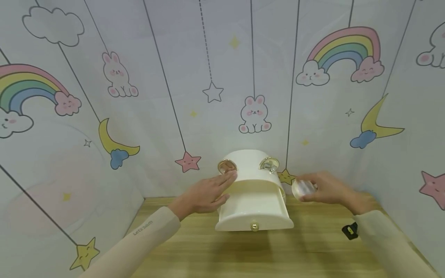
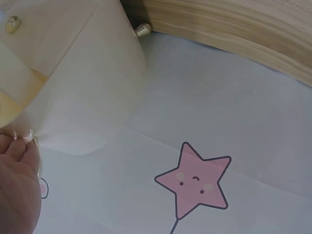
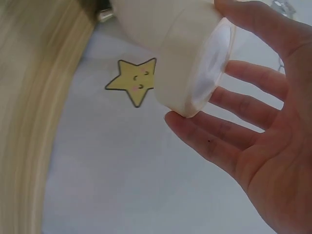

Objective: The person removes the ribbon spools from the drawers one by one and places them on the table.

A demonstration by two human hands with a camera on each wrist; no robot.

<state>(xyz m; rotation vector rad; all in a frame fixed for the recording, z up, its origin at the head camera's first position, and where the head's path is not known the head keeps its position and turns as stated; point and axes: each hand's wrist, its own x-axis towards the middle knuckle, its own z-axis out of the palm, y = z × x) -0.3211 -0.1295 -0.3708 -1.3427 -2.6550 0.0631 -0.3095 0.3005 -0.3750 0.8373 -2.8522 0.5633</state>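
Observation:
A cream box (image 1: 250, 164) with a rounded front stands against the patterned backdrop, its drawer (image 1: 255, 222) pulled out and showing a gold knob. Two round gold-rimmed pieces, left (image 1: 227, 166) and right (image 1: 269, 164), sit on top. My left hand (image 1: 205, 194) rests on the box's left side, fingers extended beside the left gold-rimmed piece; the left wrist view shows fingertips (image 2: 17, 146) touching there. To the right of the box, my right hand (image 1: 328, 188) grips a short cream cylinder (image 3: 187, 58) with a pale shiny end, between thumb and fingers. The cylinder's exact kind cannot be told.
A small black object (image 1: 350, 231) with a yellow-green mark lies on the wooden table (image 1: 194, 247), near the right sleeve. Behind and at both sides hangs a white backdrop (image 1: 167, 116) printed with stars, rainbows and rabbits.

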